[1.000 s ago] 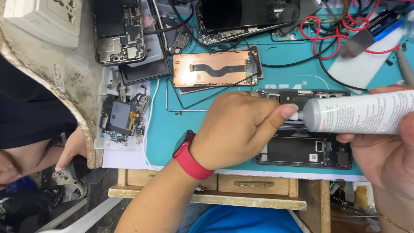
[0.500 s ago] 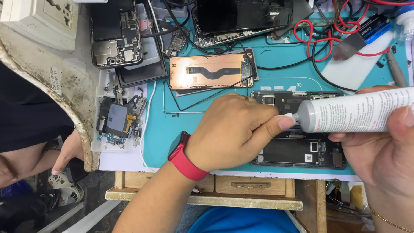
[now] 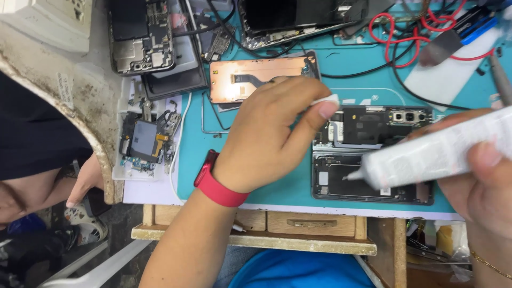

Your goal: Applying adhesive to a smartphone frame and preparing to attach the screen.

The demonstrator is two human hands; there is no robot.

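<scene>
My left hand (image 3: pixel 266 138), with a red wristband (image 3: pixel 218 184), pinches a small white cap (image 3: pixel 326 100) between thumb and forefinger above an opened black phone (image 3: pixel 373 128) that lies on the teal mat (image 3: pixel 192 160). My right hand (image 3: pixel 480 186) grips a white glue tube (image 3: pixel 437 154), tilted down to the left. Its bare nozzle tip (image 3: pixel 348 176) sits at the lower half of the phone's open frame. The camera module shows at the phone's upper right.
A copper-backed screen panel (image 3: pixel 250 80) lies behind my left hand. At the left sit a circuit board in a white tray (image 3: pixel 144 141) and another opened phone (image 3: pixel 141 34). Red wires (image 3: pixel 405 26) run along the back right. Another person's hand (image 3: pixel 88 181) is at the far left.
My left hand has come away from the tube's tip holding the white cap. The tube has tilted down so its nozzle points onto the phone's lower half.
</scene>
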